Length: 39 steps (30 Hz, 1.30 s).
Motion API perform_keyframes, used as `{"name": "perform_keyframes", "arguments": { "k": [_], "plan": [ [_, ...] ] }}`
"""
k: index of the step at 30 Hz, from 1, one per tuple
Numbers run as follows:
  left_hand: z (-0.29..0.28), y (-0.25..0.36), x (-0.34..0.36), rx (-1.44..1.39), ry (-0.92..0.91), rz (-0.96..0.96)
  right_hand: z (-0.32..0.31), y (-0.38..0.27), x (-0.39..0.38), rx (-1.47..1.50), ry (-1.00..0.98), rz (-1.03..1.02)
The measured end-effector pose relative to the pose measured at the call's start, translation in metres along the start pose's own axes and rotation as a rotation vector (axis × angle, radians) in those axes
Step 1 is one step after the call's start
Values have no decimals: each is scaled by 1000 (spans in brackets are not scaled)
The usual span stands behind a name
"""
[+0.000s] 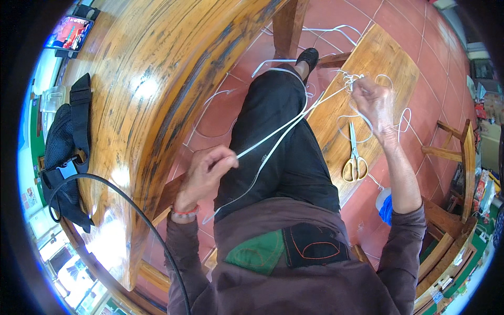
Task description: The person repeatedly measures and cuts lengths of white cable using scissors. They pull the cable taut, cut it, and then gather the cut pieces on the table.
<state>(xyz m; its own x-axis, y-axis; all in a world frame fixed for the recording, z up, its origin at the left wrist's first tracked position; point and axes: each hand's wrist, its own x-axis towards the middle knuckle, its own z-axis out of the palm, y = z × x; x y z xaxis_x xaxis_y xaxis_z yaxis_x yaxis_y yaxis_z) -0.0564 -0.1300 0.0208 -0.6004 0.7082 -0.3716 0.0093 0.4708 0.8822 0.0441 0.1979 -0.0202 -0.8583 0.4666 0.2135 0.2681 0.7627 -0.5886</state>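
White cord between left hand and right hand, clear container leftward

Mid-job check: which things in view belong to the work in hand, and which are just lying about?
In the job:
White cord, stretched between left hand and right hand
Gold-handled scissors, untouched on the bench, probably part of it

Lying about, it seems:
Black mesh belt on the table
Phone, upper left
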Motion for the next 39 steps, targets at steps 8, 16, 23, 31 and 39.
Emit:
{"name": "perform_keyframes", "arguments": {
  "k": [8, 16, 23, 31, 39],
  "plan": [
    [-51, -75, -53, -303, 247, -222, -46, 51, 2, -204, 183, 138],
    [-50, -128, -70, 56, 382, -234, -71, 111, -22, -514, 107, 71],
    [-44, -128, -66, 206, 391, -189, 6, 65, -52, -689, -427, -147],
    [-40, -108, -63, 209, 373, -159, 22, 21, -30, -282, -308, -209],
    [-33, -112, -55, 243, 340, -160, 28, -31, -7, 202, -33, -14]
  ]
}}
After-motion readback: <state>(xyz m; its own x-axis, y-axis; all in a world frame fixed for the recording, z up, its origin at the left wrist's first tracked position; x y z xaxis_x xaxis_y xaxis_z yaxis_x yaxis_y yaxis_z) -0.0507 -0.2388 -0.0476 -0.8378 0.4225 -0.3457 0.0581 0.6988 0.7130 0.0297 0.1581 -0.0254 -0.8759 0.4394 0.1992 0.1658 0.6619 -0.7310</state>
